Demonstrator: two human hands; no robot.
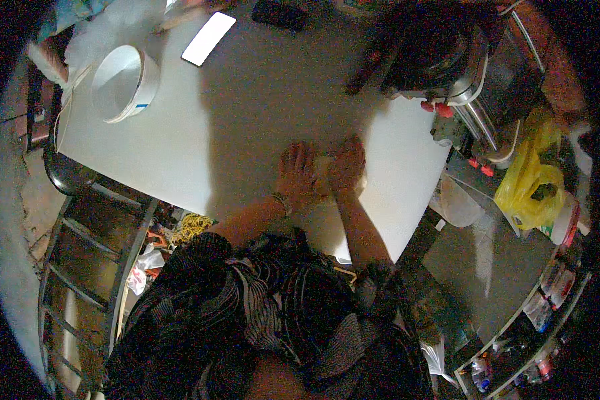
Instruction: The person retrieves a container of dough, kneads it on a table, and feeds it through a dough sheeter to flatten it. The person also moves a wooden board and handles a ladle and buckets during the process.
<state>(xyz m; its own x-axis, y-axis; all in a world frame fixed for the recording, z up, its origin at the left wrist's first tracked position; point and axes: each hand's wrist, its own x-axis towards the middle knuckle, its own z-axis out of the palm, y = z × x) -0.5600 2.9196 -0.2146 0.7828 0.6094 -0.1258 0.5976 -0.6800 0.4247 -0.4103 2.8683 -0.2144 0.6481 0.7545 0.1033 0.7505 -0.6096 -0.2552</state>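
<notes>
In the shaded middle of the white tabletop (pixel 155 165), my two hands are close together. My left hand (pixel 297 170) has its fingers stretched forward, beside a pale, soft-looking piece (pixel 322 172). My right hand (pixel 347 162) is curled over the other side of that piece, and some pale material also shows past its outer edge. Shadow and grain hide what the piece is, and whether either hand grips it or only rests on it. Both forearms reach in from a dark, patterned garment (pixel 290 300).
A round white tub (pixel 125 85) and a white rectangular object (pixel 209 39) are at the table's far left. A dark machine (pixel 430 50) with red knobs (pixel 444 109) stands far right. Beyond the right edge is a yellow plastic bag (pixel 530 185). A dark slatted frame (pixel 90 240) stands left.
</notes>
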